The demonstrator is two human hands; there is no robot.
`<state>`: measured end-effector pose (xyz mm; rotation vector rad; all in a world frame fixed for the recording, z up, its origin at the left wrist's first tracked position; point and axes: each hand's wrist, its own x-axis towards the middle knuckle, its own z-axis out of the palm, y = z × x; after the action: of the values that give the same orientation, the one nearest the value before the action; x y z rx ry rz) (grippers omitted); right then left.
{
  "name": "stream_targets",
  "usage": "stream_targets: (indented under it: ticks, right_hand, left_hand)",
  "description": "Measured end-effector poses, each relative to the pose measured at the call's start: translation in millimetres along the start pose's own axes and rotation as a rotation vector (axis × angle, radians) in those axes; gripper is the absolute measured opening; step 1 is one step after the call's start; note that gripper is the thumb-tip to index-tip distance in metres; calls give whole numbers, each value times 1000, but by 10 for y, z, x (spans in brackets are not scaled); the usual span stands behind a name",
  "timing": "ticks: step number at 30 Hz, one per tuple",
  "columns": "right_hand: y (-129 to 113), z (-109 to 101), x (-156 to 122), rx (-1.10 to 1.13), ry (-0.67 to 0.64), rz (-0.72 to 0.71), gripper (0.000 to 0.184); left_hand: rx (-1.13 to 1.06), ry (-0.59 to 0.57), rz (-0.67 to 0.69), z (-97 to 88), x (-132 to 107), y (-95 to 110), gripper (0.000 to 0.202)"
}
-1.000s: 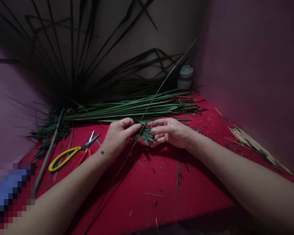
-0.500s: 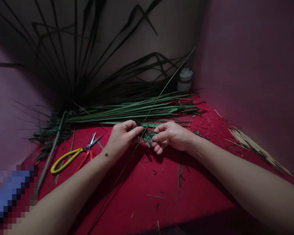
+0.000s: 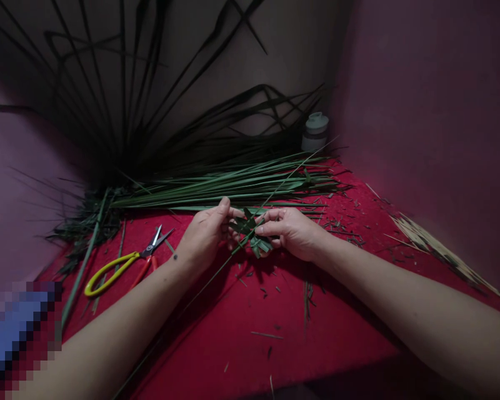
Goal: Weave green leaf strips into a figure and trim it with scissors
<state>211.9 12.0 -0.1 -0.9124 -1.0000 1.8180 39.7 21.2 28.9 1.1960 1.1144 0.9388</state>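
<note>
Both hands meet above a red cloth [image 3: 275, 333]. My left hand [image 3: 206, 233] pinches one side of a small folded green leaf piece [image 3: 252, 230], thumb up. My right hand [image 3: 294, 230] grips the other side with curled fingers. A long thin leaf strip [image 3: 216, 272] runs through the piece, slanting from lower left to upper right. A pile of long green leaves [image 3: 233, 183] lies just behind the hands.
Yellow-handled scissors [image 3: 120, 261] lie left of my left hand. A small white jar [image 3: 315, 132] stands in the back corner. Pale dry strips [image 3: 437, 253] lie at the right. Leaf scraps dot the cloth. Dark fronds lean against the back wall.
The long strip's upper end has swung down towards the leaf pile. The folded piece has turned between my fingers, and my left thumb has lifted.
</note>
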Motion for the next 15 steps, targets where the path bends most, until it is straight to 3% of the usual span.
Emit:
stream_targets:
  ticks: [2, 10, 15]
  right_hand:
    - [-10, -2, -5, -1, -4, 7, 16]
    - [-1, 16, -31, -25, -20, 9, 23]
    - [31, 52, -34, -61, 92, 26, 18]
  left_hand:
    - [-23, -11, -24, -12, 14, -8, 44]
    - [178, -23, 89, 32, -45, -9, 29]
    - [271, -2, 106, 53, -69, 1, 20]
